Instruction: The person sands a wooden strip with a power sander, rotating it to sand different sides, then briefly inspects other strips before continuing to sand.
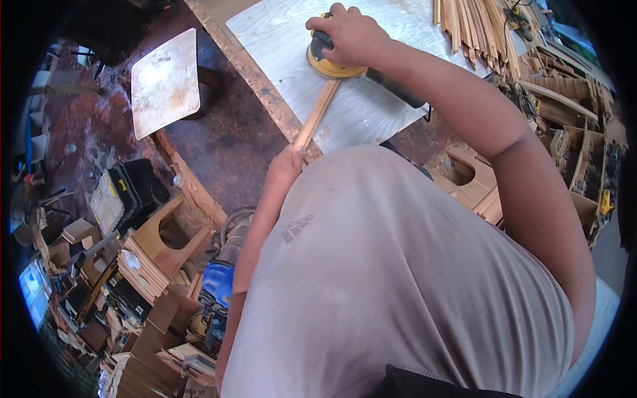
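Observation:
My right hand (348,34) is wrapped over the top of a yellow and black orbital sander (325,64). The sander's pad rests on the far part of a narrow wooden strip (317,116), and a dark dust canister (396,88) sticks out toward the right under my forearm. My left hand (287,166) is closed around the near end of the strip, at the table edge close to my body. The strip's far end is hidden under the sander. Beneath both lies a pale grey board (279,50) on the worktable.
A stack of thin wooden strips (474,30) lies at the board's far right. A stool with a worn white seat (166,83) stands left of the table. Cut wooden panels (156,245), a black toolbox (136,189) and a blue machine (217,282) sit on the floor at left.

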`<action>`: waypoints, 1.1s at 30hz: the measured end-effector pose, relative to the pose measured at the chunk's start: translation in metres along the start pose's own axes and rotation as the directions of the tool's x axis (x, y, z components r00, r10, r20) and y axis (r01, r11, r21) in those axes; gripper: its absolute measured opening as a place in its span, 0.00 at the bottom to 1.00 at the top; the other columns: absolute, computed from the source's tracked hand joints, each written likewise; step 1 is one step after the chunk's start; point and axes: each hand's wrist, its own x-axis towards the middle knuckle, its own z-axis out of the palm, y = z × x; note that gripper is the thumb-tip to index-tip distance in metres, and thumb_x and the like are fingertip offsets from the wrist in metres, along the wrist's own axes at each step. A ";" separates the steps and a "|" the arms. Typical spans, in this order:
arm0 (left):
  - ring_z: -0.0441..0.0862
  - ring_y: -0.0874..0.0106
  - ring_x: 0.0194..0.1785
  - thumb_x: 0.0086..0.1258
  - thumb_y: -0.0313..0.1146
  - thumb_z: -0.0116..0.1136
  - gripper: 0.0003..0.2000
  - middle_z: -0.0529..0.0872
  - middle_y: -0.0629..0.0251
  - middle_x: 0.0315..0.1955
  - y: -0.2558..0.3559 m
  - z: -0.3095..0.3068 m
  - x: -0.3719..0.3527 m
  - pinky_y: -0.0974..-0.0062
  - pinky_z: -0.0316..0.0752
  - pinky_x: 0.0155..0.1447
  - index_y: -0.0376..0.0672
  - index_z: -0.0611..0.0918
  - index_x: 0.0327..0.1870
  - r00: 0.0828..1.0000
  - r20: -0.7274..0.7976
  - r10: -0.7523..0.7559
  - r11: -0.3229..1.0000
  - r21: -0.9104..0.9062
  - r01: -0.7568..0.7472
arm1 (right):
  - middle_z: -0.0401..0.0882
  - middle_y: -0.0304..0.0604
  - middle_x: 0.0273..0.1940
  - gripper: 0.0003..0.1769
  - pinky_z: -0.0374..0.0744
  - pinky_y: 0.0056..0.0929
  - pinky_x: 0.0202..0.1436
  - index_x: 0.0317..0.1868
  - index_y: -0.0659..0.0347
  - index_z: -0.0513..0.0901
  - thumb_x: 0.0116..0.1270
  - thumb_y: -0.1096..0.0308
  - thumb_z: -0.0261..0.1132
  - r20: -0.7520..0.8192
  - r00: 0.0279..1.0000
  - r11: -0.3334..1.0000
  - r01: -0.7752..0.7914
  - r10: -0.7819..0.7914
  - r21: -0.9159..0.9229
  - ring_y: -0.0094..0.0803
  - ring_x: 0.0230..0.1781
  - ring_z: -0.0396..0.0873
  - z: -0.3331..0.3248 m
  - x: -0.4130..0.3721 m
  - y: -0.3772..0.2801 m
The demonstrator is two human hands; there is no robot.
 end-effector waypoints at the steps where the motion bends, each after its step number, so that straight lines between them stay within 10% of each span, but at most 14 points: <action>1: 0.80 0.37 0.47 0.82 0.50 0.44 0.23 0.84 0.36 0.38 0.000 0.001 0.000 0.45 0.73 0.50 0.36 0.80 0.47 1.000 0.002 -0.003 0.999 -0.032 0.003 | 0.77 0.60 0.54 0.25 0.83 0.53 0.54 0.59 0.49 0.81 0.59 0.62 0.69 0.003 1.000 1.000 0.001 -0.001 -0.001 0.58 0.52 0.80 0.000 0.002 0.004; 33: 0.79 0.37 0.50 0.82 0.47 0.42 0.22 0.83 0.35 0.41 0.010 -0.005 -0.005 0.44 0.72 0.53 0.34 0.80 0.47 1.000 0.001 0.009 1.000 -0.015 -0.009 | 0.75 0.51 0.55 0.30 0.85 0.44 0.50 0.65 0.35 0.77 0.61 0.58 0.73 -0.147 0.986 0.957 0.027 -0.072 -0.288 0.50 0.53 0.80 0.032 -0.001 0.015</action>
